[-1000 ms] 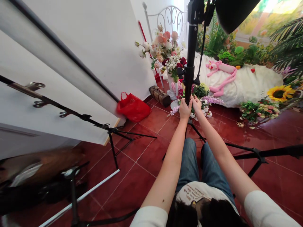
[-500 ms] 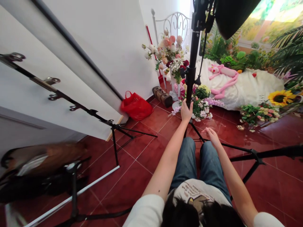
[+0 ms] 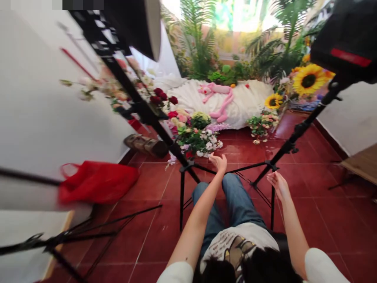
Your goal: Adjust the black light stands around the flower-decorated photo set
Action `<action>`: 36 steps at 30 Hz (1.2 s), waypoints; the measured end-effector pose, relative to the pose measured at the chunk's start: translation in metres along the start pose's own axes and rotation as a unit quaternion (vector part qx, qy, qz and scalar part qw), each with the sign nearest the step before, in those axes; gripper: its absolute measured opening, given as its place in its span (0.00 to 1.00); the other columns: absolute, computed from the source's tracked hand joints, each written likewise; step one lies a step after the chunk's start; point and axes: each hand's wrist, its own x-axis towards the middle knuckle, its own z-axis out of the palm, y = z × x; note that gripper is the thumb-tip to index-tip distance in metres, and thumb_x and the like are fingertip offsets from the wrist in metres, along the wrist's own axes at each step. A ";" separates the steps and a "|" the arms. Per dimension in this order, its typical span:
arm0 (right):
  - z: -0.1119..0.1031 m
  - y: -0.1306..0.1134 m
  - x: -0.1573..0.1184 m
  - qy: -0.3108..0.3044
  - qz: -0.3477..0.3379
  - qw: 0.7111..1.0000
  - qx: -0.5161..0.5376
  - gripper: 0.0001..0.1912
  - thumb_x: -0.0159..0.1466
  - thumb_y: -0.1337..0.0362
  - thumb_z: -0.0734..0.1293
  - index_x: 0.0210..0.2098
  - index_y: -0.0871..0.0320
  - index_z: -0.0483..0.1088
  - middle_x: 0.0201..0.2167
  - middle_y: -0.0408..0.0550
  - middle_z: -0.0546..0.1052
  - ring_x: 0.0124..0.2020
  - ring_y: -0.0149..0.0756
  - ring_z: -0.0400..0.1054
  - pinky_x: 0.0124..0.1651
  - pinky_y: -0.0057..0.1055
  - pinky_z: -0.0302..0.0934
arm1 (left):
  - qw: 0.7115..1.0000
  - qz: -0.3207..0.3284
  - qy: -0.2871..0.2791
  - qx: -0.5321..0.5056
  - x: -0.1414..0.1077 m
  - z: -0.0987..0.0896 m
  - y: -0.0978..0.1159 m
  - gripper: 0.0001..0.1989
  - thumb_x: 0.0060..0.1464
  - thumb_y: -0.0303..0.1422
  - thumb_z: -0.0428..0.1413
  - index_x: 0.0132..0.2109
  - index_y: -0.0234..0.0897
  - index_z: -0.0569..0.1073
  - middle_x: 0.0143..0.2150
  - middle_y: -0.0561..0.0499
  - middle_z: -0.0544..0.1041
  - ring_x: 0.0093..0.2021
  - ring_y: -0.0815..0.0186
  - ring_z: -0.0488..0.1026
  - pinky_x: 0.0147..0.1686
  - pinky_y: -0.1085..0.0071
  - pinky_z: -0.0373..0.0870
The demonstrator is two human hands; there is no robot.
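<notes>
My left hand (image 3: 218, 162) is off the stand, held over the floor just right of the left light stand (image 3: 165, 135), its fingers apart and nothing in it. On the right, my right hand (image 3: 279, 184) hangs beside the lower part of the right light stand (image 3: 290, 143), fingers spread and empty. Bunches of artificial flowers (image 3: 200, 137) lie beyond my left hand. A pink plush toy (image 3: 219, 94) rests on a white cloth (image 3: 185, 96) farther back.
A red bag (image 3: 98, 181) and brown log-like object (image 3: 145, 145) sit at the left. Black tripod legs (image 3: 76, 236) spread at lower left. Sunflowers (image 3: 308, 79) and palm leaves (image 3: 197, 39) stand behind. A brown tabletop (image 3: 363, 163) juts in at right.
The view has swung right, bringing the right stand into sight. My left hand has let go of the left stand's pole. My right hand has moved over beside the right stand.
</notes>
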 end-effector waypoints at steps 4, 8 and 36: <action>-0.021 -0.017 -0.005 0.017 -0.007 0.999 0.045 0.14 0.53 0.52 0.77 0.27 0.53 0.73 0.27 0.44 0.82 0.29 0.34 0.79 0.38 0.30 0.77 | 0.944 0.131 -0.221 -0.210 -0.041 0.075 0.089 0.23 0.58 0.28 0.55 0.56 0.35 0.55 0.59 0.34 0.64 0.55 0.63 0.71 0.58 0.62 0.68; -0.025 -0.029 -0.006 0.026 0.016 0.991 0.128 0.11 0.56 0.55 0.75 0.28 0.51 0.71 0.26 0.40 0.80 0.28 0.31 0.78 0.37 0.28 0.75 | 0.838 0.214 -0.395 -0.309 -0.097 0.130 0.167 0.27 0.55 0.34 0.62 0.56 0.38 0.57 0.55 0.39 0.72 0.54 0.64 0.73 0.58 0.62 0.69; -0.001 -0.135 0.060 0.088 -0.395 0.823 -0.399 0.15 0.54 0.76 0.63 0.20 0.55 0.54 0.22 0.38 0.58 0.25 0.30 0.50 0.31 0.30 0.49 | 0.803 0.163 -0.508 -0.265 -0.131 0.170 0.201 0.15 0.55 0.37 0.61 0.47 0.37 0.70 0.42 0.50 0.77 0.38 0.70 0.75 0.42 0.71 0.74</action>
